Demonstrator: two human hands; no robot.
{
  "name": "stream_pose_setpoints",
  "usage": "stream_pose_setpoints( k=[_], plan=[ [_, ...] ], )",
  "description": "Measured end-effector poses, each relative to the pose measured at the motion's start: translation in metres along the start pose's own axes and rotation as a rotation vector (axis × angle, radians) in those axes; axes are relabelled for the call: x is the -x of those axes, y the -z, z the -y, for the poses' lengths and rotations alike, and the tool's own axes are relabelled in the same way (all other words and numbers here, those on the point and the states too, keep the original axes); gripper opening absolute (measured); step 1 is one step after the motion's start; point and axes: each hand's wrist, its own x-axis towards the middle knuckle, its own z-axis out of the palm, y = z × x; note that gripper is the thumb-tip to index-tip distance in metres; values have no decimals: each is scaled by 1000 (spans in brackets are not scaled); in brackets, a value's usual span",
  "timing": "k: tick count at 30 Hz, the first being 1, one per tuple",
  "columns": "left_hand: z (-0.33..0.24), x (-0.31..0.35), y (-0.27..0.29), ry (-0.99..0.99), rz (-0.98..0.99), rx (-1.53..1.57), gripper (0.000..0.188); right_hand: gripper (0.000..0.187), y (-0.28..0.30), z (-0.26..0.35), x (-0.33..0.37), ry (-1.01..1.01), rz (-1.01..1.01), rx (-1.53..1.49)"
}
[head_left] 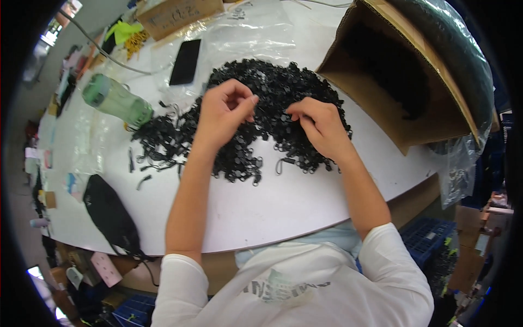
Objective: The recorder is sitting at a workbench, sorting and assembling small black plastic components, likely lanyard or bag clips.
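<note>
A wide heap of small black looped pieces (275, 82), which look like short cord or strap pulls, is spread over the white table (283, 207). Above the heap's middle is my left hand (223, 111), its fingers curled and the thumb pressed toward the index finger; whatever is in them is hidden. My right hand (324, 125) is over the right side of the heap, thumb and fingertips bent together in a pinch, and what they may hold is too small to name. A single looped piece (280, 165) lies at the heap's near edge.
A cardboard box (376, 117) lies on its side at the right, black contents inside. Left of the heap are a green bottle (117, 101) and black pouch (111, 212). A dark phone (186, 62) rests behind, near clear plastic bags (250, 32) and another carton (177, 16).
</note>
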Motion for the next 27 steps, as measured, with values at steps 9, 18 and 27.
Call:
stream_pose_setpoints(
  k=[9, 18, 27],
  plan=[
    [2, 8, 0, 10, 37, 34, 12, 51, -13, 25, 8, -37, 135, -36],
    [-15, 18, 3, 69, -126, 285, 12, 20, -15, 11, 6, 220, 12, -153],
    [-69, -6, -5, -150, 22, 232, 12, 27, -9, 17, 10, -52, 80, -207]
  ],
)
